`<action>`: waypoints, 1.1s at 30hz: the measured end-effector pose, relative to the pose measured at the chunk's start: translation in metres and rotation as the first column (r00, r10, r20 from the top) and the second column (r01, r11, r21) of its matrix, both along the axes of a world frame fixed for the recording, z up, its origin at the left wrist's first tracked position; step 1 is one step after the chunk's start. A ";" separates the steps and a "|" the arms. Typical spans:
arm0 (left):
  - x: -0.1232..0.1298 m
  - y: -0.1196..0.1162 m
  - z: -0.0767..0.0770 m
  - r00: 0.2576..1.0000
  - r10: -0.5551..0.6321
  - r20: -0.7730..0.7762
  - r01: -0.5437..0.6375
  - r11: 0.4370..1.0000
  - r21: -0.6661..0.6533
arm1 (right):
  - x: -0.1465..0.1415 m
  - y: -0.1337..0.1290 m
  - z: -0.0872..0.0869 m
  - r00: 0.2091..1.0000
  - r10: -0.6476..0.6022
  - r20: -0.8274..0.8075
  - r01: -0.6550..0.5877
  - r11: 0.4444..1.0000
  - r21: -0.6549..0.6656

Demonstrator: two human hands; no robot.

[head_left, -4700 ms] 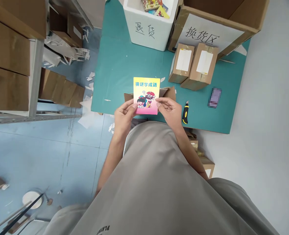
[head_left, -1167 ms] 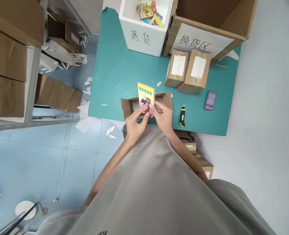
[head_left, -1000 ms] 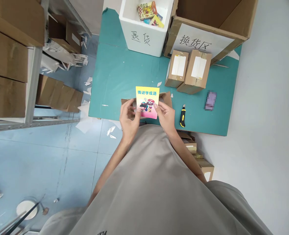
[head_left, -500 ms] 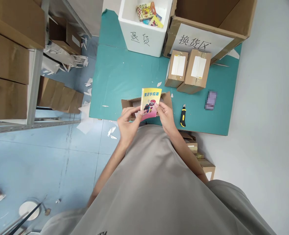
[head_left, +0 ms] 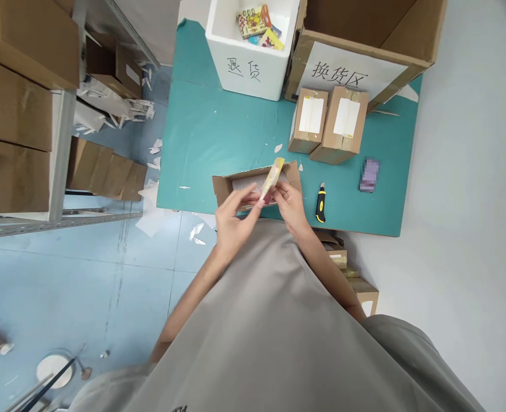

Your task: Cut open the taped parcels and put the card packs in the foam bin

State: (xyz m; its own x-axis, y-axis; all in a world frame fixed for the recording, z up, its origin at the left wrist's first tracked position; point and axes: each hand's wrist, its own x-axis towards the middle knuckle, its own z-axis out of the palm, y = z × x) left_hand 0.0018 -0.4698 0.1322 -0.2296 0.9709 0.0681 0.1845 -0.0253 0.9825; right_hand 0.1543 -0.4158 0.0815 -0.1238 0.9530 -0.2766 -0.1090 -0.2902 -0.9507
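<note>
A small yellow and pink booklet point(head_left: 272, 177) is turned nearly edge-on between my two hands, its front cover mostly out of sight. My left hand point(head_left: 236, 220) pinches it near its lower end, thumb against the edge. On the other side, the fingers of my right hand point(head_left: 290, 205) are closed on its lower part. Below the booklet lies an open cardboard box point(head_left: 224, 187), with something greyish and wrapped inside. To the right, a black and yellow utility knife point(head_left: 320, 205) rests on the green table point(head_left: 218, 131).
Toward the back stand a white foam bin point(head_left: 253, 74) holding several booklets and a large open carton point(head_left: 296, 63) with a paper sign. Two taped boxes point(head_left: 343, 123) sit before it. A blurred purple object point(head_left: 369, 174) lies at right. Shelves with cartons point(head_left: 16, 109) line the left.
The booklet has turned from showing its front cover to nearly edge-on. My left hand has shifted right, and more of the open box's inside shows.
</note>
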 end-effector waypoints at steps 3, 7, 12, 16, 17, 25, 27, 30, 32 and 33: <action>-0.018 0.013 -0.009 0.974 0.108 0.197 -0.087 0.990 -0.115 | 0.003 0.000 -0.001 1.000 -0.003 -0.012 0.003 1.000 -0.003; -0.040 0.026 -0.030 0.938 0.160 0.307 -0.100 0.974 -0.201 | -0.002 -0.006 0.019 0.998 -0.041 0.049 0.037 0.996 0.078; -0.031 0.028 -0.048 0.918 0.065 0.392 0.036 0.969 -0.245 | -0.021 -0.024 0.050 0.956 -0.014 0.294 -0.091 0.935 0.343; -0.012 0.024 -0.054 0.849 0.011 0.529 0.163 0.946 -0.281 | -0.037 -0.039 0.048 0.832 0.052 0.552 -0.397 0.751 0.527; -0.009 0.023 -0.056 0.834 0.005 0.552 0.185 0.939 -0.288 | -0.039 -0.041 0.045 0.797 0.054 0.602 -0.452 0.713 0.535; -0.020 0.023 -0.057 0.847 0.054 0.528 0.137 0.939 -0.317 | -0.026 -0.031 0.044 0.891 -0.016 0.454 -0.215 0.865 0.453; -0.027 0.025 -0.056 0.883 0.089 0.461 0.075 0.942 -0.326 | -0.016 -0.023 0.041 0.926 -0.058 0.372 -0.101 0.914 0.393; -0.033 0.027 -0.054 0.923 0.093 0.374 0.021 0.956 -0.291 | -0.001 -0.010 0.032 0.944 -0.100 0.316 0.001 0.953 0.302; -0.034 0.028 -0.049 0.933 0.081 0.349 0.013 0.965 -0.260 | 0.006 -0.003 0.027 0.952 -0.102 0.288 0.022 0.963 0.268; -0.034 0.029 -0.045 0.938 0.082 0.337 0.001 0.971 -0.240 | 0.009 0.000 0.026 0.955 -0.105 0.276 0.028 0.963 0.267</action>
State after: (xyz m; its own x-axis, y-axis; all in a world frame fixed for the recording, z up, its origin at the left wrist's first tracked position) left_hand -0.0321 -0.4408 0.0871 -0.2375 0.9392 -0.2481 -0.1678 0.2119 0.9628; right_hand 0.1634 -0.4159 0.1077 -0.0101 0.9993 -0.0352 0.1670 -0.0330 -0.9854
